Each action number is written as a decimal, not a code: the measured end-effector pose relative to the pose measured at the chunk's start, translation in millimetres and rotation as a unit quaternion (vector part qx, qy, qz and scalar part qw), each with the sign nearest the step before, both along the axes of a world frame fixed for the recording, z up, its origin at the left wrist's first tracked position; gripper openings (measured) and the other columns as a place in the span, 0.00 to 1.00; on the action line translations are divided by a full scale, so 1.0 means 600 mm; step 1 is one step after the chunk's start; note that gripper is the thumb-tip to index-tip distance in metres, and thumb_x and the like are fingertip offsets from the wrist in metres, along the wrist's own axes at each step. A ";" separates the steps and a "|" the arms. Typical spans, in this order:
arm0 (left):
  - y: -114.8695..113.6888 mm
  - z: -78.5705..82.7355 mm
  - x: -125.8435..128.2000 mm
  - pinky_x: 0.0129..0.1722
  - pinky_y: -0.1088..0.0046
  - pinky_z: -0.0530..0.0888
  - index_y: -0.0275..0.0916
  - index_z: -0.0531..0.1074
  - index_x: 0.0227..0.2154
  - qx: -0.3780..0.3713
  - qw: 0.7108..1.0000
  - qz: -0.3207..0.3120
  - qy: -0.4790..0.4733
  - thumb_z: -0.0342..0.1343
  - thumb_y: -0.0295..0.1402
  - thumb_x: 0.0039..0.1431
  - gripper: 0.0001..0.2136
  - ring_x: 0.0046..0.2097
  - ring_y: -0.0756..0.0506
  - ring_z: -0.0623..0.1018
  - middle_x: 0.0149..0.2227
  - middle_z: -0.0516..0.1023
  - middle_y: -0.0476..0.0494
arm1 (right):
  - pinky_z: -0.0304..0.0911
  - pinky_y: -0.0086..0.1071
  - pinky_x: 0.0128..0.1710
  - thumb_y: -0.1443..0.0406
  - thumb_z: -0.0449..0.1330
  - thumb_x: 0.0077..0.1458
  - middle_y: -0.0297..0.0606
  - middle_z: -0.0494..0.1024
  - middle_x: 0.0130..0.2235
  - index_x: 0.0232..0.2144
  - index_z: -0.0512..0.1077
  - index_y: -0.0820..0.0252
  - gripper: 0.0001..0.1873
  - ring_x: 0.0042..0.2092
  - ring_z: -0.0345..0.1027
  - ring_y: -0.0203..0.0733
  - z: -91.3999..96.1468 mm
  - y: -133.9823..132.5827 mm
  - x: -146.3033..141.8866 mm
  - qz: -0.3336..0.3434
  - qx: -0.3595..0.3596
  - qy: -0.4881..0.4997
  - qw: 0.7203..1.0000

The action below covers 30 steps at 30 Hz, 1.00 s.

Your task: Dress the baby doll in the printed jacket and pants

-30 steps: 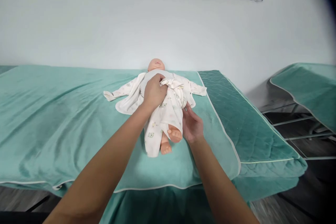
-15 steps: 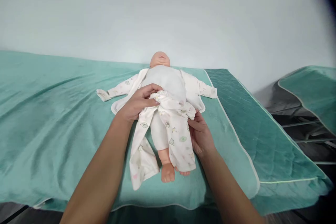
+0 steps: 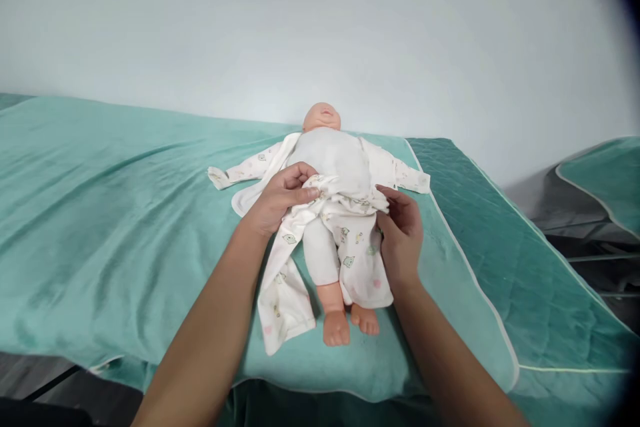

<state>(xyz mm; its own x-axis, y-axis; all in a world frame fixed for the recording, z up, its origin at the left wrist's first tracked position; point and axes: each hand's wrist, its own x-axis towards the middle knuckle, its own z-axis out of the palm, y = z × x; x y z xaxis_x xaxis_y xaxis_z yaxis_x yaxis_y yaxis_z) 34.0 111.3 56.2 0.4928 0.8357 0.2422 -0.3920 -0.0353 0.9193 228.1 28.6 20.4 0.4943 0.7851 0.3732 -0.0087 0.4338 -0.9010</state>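
A baby doll [image 3: 330, 153] lies on its back, head toward the wall and feet toward me. White patterned baby pants [image 3: 357, 260] cover its leg on the right, while the other pant leg hangs loose beside the bare-footed left leg. My left hand [image 3: 283, 199] pinches the bunched waistband at the doll's left side in the view. At the opposite hip, my right hand [image 3: 401, 230] has its fingers closed on the waistband's edge. An opened patterned jacket [image 3: 257, 165] has its sleeves spread out on both sides of the doll.
Beneath the doll is a light green blanket [image 3: 150, 247] with a pale edge. A darker quilted green cover [image 3: 495, 247] extends to the right. The white wall [image 3: 250, 33] stands behind, and another green cloth [image 3: 605, 180] lies over a frame at far right.
My right hand has moved up to the waistband. The pant leg on the right is higher, showing more of that foot. The whole view has shifted slightly.
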 end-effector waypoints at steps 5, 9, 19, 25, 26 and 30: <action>-0.008 0.003 0.007 0.24 0.80 0.64 0.37 0.70 0.32 -0.015 0.999 0.015 -0.031 0.69 0.37 0.47 0.15 0.25 0.54 0.69 0.27 0.72 0.52 | 0.64 0.38 0.48 0.60 0.65 0.54 0.37 0.76 0.46 0.47 0.73 0.53 0.17 0.48 0.69 0.45 0.089 0.012 0.006 0.150 -0.033 -0.215 0.964; -0.010 0.003 0.013 0.23 0.80 0.64 0.38 0.69 0.33 -0.022 0.998 0.036 -0.038 0.69 0.39 0.48 0.15 0.25 0.53 0.70 0.26 0.72 0.52 | 0.62 0.33 0.35 0.54 0.68 0.49 0.33 0.78 0.36 0.38 0.77 0.55 0.16 0.37 0.69 0.43 0.162 0.065 0.002 0.370 -0.156 -0.367 0.839; -0.018 0.009 -0.008 0.30 0.78 0.68 0.40 0.72 0.45 -0.017 0.997 -0.043 0.060 0.73 0.41 0.40 0.27 0.35 0.48 0.75 0.37 0.77 0.47 | 0.58 0.30 0.25 0.68 0.63 0.46 0.32 0.73 0.24 0.28 0.74 0.59 0.03 0.25 0.64 0.36 0.092 0.118 0.003 0.446 -0.146 0.027 0.883; -0.027 0.008 0.002 0.40 0.72 0.71 0.37 0.76 0.43 -0.030 0.995 0.016 0.095 0.69 0.34 0.48 0.18 0.41 0.43 0.77 0.41 0.80 0.43 | 0.55 0.28 0.25 0.71 0.62 0.46 0.27 0.66 0.18 0.23 0.68 0.59 0.06 0.22 0.58 0.32 0.100 0.109 -0.003 0.449 -0.140 0.061 0.881; -0.026 0.004 0.004 0.40 0.71 0.71 0.37 0.76 0.44 -0.043 0.996 0.022 0.070 0.68 0.34 0.49 0.18 0.40 0.43 0.78 0.40 0.80 0.42 | 0.57 0.28 0.26 0.71 0.63 0.45 0.29 0.68 0.19 0.24 0.69 0.59 0.05 0.23 0.60 0.33 0.101 0.107 -0.005 0.439 -0.144 0.053 0.885; -0.022 -0.011 0.005 0.39 0.69 0.73 0.36 0.76 0.45 -0.057 0.998 0.030 0.015 0.67 0.36 0.49 0.20 0.40 0.41 0.79 0.40 0.81 0.39 | 0.63 0.29 0.31 0.69 0.65 0.44 0.33 0.76 0.27 0.28 0.73 0.59 0.06 0.29 0.69 0.37 0.098 0.105 -0.009 0.417 -0.166 0.053 0.892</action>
<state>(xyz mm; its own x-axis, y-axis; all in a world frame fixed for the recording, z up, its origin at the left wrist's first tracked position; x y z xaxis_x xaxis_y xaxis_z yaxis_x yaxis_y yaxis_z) 37.0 98.3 49.6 0.4463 0.8855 0.1292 -0.3640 0.0478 0.9302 222.7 91.6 79.3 -0.2949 0.9548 0.0383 -0.2964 -0.0534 -0.9536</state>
